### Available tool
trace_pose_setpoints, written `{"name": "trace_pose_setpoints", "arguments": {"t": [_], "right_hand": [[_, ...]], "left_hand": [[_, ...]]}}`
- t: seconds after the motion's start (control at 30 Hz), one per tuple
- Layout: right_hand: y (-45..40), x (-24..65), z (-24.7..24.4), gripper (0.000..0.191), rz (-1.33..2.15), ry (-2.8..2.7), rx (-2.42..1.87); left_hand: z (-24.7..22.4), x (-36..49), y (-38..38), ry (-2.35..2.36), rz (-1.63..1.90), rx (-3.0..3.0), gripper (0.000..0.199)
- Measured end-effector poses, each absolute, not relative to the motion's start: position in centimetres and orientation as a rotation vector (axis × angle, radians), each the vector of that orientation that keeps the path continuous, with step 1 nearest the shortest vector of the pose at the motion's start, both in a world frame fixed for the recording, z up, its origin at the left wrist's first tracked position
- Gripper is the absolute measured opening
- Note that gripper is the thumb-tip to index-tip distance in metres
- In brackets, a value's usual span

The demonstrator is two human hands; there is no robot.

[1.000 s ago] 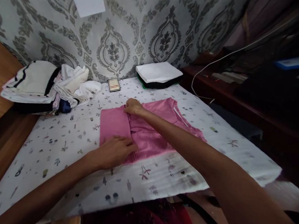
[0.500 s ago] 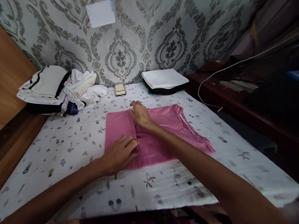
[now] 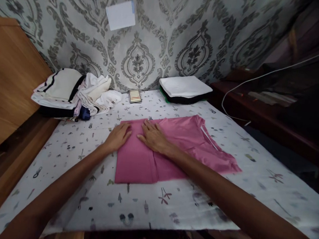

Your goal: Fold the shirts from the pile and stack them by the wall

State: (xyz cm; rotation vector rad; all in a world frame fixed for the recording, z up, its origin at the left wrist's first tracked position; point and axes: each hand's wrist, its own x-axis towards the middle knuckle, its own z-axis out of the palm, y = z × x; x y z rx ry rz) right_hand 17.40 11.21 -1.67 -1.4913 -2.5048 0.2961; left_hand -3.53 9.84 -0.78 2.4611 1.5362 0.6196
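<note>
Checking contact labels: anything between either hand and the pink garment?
Nothing visible. The left hand lies at the left edge of the pink garment, near its far corner; the right hand lies palm-down on it. The white-topped folded stack sits apart, farther back.

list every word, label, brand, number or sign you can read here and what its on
No text can be read in this view.
Small pale item near the patterned wall: pixelated, with reddish marks that cannot be read.
White sheet on that wall: no writing can be made out.
Pink garment: no lettering shows on the visible side.
</note>
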Motion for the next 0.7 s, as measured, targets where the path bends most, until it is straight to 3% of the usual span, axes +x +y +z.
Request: {"name": "trace_pose_setpoints", "arguments": {"t": [0.23, 0.5, 0.7], "right_hand": [[10.7, 17.6, -1.4, 0.072, 0.346, -2.514, -1.548], [10.5, 16.5, -0.4, 0.072, 0.303, -2.543, -1.481], [10.8, 16.5, -1.0, 0.077, 0.290, -2.563, -1.558]], "left_hand": [[-1.8, -7.8, 14.9, 1.672, 0.593, 2.410, 0.036], [-0.4, -7.7, 17.1, 1.588, 0.605, 2.392, 0.009], [-0.2, -7.2, 16.9, 1.361, 0.771, 2.222, 0.004]]}}
